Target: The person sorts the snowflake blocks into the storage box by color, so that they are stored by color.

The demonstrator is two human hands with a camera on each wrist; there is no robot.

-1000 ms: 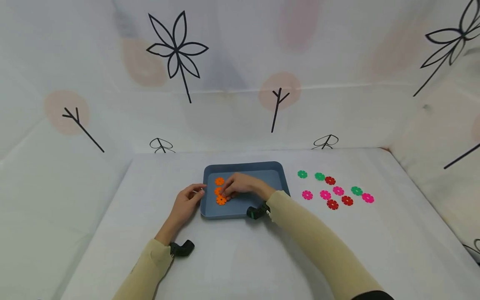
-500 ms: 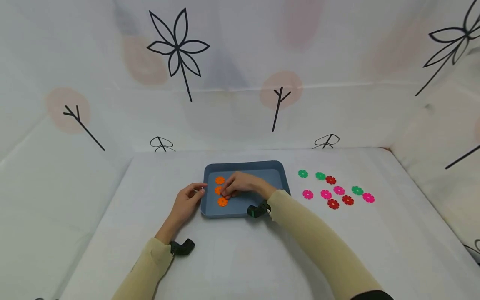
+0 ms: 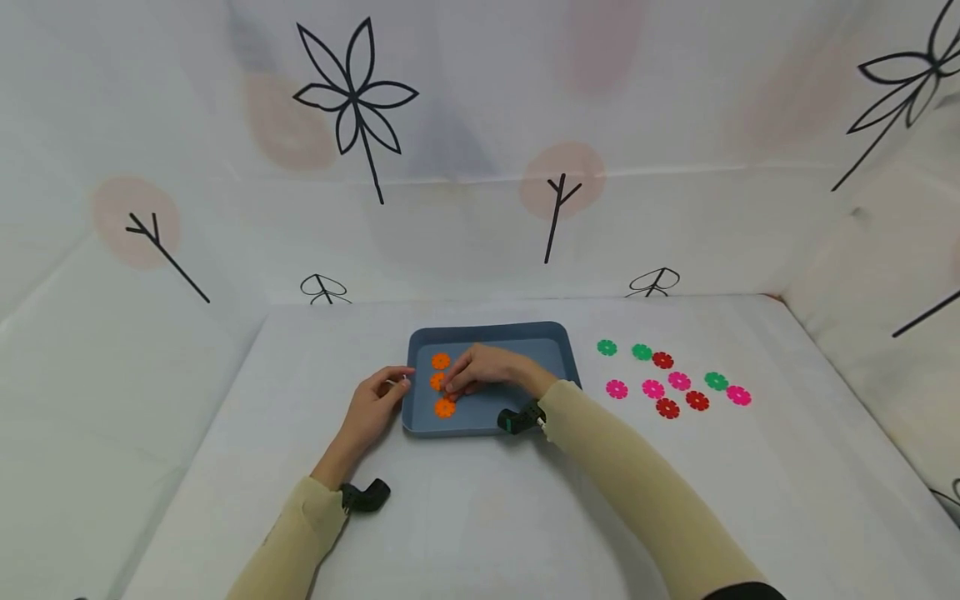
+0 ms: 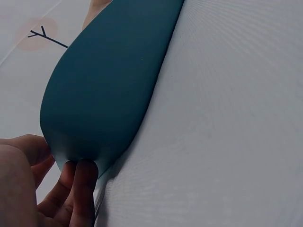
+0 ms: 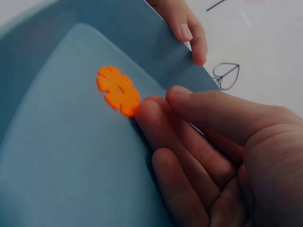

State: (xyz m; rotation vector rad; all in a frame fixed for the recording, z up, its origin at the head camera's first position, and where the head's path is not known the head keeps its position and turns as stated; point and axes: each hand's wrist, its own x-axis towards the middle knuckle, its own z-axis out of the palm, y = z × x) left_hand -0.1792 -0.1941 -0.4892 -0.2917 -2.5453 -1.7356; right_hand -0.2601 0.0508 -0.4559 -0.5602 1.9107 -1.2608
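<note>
Inside the tray (image 3: 540, 351), three orange discs (image 3: 445, 408) sit roughly in line, a column seemingly nearly done; the right hand (image 3: 483, 369) touches one without pinching, the left hand (image 3: 377, 398) the tray's side, ungripping; outside, green, red and pink discs (image 3: 653, 389) lie untouched

White table (image 3: 465, 517), walls (image 3: 450, 242) (possibly cloth), plant drawings (image 3: 354, 98)

A booth-like space, plant-printed sheets (image 3: 450, 233) on three sides of a white table (image 3: 465, 517)

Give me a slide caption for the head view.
Right grip beside three orange discs in a blue tray; green, pink and red discs on white table.
</note>
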